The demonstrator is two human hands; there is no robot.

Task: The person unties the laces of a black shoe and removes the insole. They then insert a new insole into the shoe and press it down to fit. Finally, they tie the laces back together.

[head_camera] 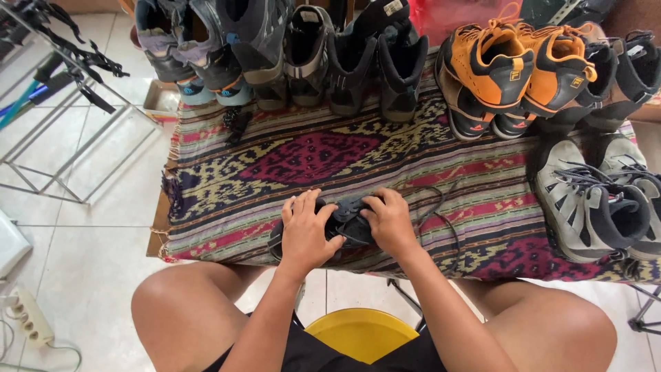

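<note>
- Far left, off the table: a metal rack (62, 117) stands on the white tiled floor, and a power strip (27, 317) lies by your left knee. Neither is in play.
- Your left hand (303, 231) is clamped over the left half of the dark shoe (344, 222), fingers spread across its top and thumb tucked toward the middle. It's gripping, not resting.
- The shoe lies at the near edge of the patterned cloth (227, 172), about midway along that edge, straight in front of your lap and over the yellow stool (361, 331).
- Your right hand (389, 220) pinches at the shoe's middle, fingers curled into the lacing. Grasping the shoe too; whether it has a lace end pinched, I can't tell.
- A thin dark lace (441, 213) loops out to the right of that hand and trails back toward the near edge.
- My read: you're in the lacing step, steadying with the left, working with the right.
- The next move looks like a job for a firm left hold while the right draws the slack in from that loose loop.
- Along the far edge: a row of dark shoes (310, 55), then an orange pair (516, 69) toward the far right corner.
- At the right edge, a grey pair (592, 200) sits well apart from your hands.
</note>
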